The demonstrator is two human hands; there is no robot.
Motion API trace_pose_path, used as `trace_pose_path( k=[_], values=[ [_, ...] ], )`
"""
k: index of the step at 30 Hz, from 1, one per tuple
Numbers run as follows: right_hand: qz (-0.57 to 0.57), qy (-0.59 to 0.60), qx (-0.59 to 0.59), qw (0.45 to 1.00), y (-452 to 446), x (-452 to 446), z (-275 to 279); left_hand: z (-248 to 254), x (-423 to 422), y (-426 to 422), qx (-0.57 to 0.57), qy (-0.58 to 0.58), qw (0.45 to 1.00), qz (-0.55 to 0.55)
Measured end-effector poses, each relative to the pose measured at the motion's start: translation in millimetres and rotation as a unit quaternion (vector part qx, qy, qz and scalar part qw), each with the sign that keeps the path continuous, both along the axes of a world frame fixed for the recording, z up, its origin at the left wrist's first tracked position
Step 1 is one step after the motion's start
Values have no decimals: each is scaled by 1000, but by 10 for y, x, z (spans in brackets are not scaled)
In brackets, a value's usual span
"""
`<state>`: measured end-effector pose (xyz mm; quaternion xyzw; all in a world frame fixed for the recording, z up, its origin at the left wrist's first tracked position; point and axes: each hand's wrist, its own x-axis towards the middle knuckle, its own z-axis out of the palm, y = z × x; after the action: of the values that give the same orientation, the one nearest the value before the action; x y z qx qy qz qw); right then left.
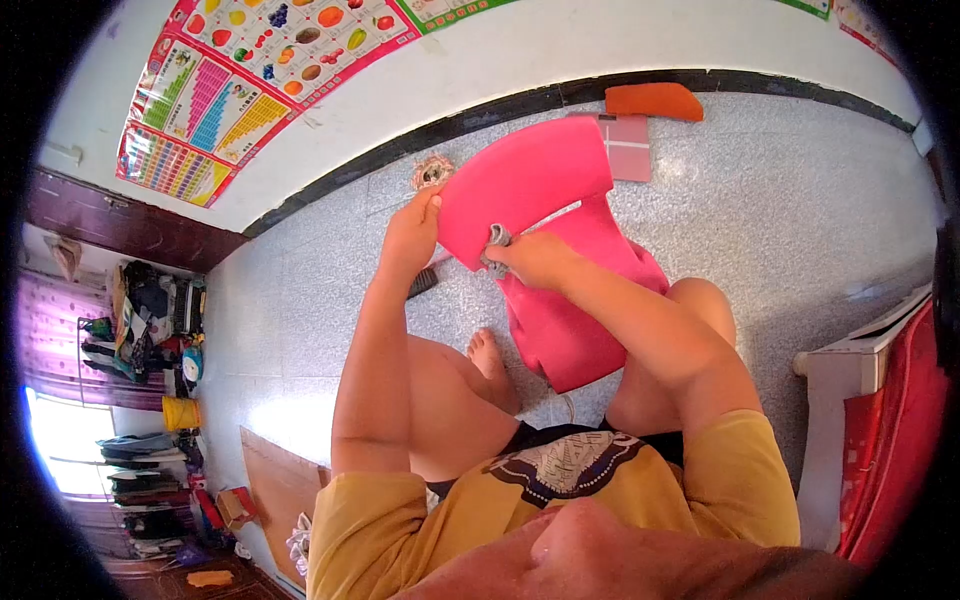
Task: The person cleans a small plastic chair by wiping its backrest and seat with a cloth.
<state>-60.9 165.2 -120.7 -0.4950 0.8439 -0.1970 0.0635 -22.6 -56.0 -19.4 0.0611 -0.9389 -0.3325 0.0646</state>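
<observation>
A pink plastic chair (530,180) is tilted in front of my body, with a long slot between its backrest and its seat part. My left hand (412,232) grips the left end of the backrest, thumb on the near face. Pinched in my right hand (535,260) is a crumpled grey cloth (497,250), which touches the backrest's lower edge near the slot. The chair's lower part lies between my knees, partly behind my right forearm.
On the floor (300,320) beyond the chair are a pink scale-like square (630,150), an orange piece (655,101), a frilly round item (433,172) and a dark brush-like object (423,282). A white-framed bed (845,375) stands right; a brown board (275,490) lies left.
</observation>
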Motion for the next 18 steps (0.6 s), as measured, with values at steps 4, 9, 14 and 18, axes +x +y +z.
trace_pose_path(
  k=[4,9,14,18],
  values=[
    [-84,-7,-3,996,89,-74,123,-37,-27,-37,0,13,1000,-2],
    [-210,-24,15,977,571,-535,62,-45,-7,-41,-6,33,999,-11],
    [-271,-18,133,953,743,-608,140,1,11,-21,-2,22,1000,-11],
    [-230,2,61,971,442,-501,-170,-3,3,-21,-15,32,999,-11]
  ],
)
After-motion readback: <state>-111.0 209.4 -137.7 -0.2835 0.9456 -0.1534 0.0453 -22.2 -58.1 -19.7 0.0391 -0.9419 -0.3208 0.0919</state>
